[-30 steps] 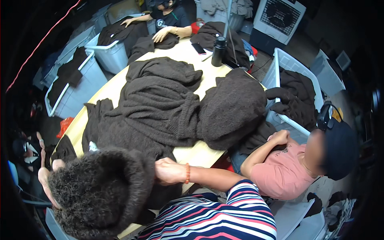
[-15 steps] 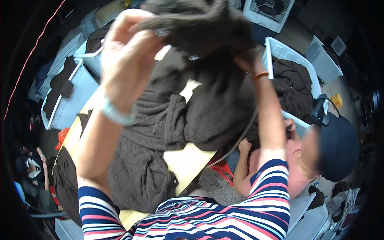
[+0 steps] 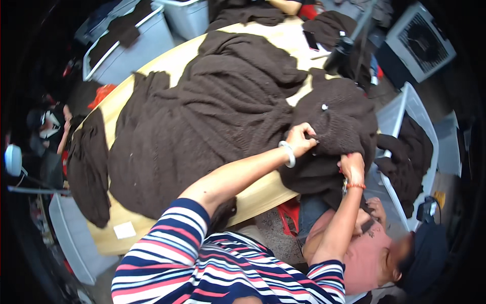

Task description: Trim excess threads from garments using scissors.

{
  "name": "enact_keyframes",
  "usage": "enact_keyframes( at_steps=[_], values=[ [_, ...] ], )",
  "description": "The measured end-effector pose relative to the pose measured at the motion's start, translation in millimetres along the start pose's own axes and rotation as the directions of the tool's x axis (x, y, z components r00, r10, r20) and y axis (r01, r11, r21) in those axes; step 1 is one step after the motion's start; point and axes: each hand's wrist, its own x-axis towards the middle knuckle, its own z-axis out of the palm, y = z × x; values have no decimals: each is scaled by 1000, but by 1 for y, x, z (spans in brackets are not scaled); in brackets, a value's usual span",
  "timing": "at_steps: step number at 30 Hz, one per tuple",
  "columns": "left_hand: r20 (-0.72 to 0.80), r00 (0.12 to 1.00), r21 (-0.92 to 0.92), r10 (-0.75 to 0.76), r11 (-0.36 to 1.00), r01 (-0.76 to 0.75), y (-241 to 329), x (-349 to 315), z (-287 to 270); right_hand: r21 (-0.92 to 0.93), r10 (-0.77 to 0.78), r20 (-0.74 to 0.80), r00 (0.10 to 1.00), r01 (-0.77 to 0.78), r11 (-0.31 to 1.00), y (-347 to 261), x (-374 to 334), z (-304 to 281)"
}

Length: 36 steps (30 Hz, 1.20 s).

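Note:
A dark brown fuzzy knit garment [image 3: 331, 109] lies bunched at the table's right end, with a small white spot, perhaps a button, on top. My left hand [image 3: 302, 140], with a pale bangle at the wrist, pinches its near edge. To the right, my right hand [image 3: 353, 168] is closed at the same garment's edge, an orange band around the wrist. A small silvery thing [image 3: 345, 186] shows beside that palm; its kind I cannot make out. Left of the hands, a large heap of dark brown knit cloth [image 3: 202, 114] covers much of the table.
The pale wooden table [image 3: 263, 200] has a white paper square [image 3: 124, 230] at its near left. A dark bottle [image 3: 340, 52] stands at the far right. At right are a tub [image 3: 430, 139] of brown cloth and a co-worker in pink [image 3: 349, 245]. A fan unit [image 3: 420, 43] stands beyond.
Both hands have come down from the raised garment to the table's right end, where the garment now rests. The view has shifted, showing more of the table.

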Motion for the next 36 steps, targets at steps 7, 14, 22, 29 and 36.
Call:
enact_keyframes(
  at_steps=[7,14,22,29,36],
  values=[
    [-110,985,-37,-132,991,129,14,-12,-40,177,-99,24,995,94,980,-9,-94,53],
    [-129,983,-136,-132,984,114,-17,-79,-97,31,-282,-26,959,282,959,-8,-216,82],
    [-371,841,528,394,834,-158,9,-256,-261,15,-589,122,799,592,806,-89,-311,99],
    [-842,525,492,124,577,652,-8,-453,-414,-2,-727,471,501,824,566,-161,-339,167],
    [-750,636,538,179,725,430,13,-469,-377,42,-776,557,294,924,380,-228,-365,221]
  ],
)
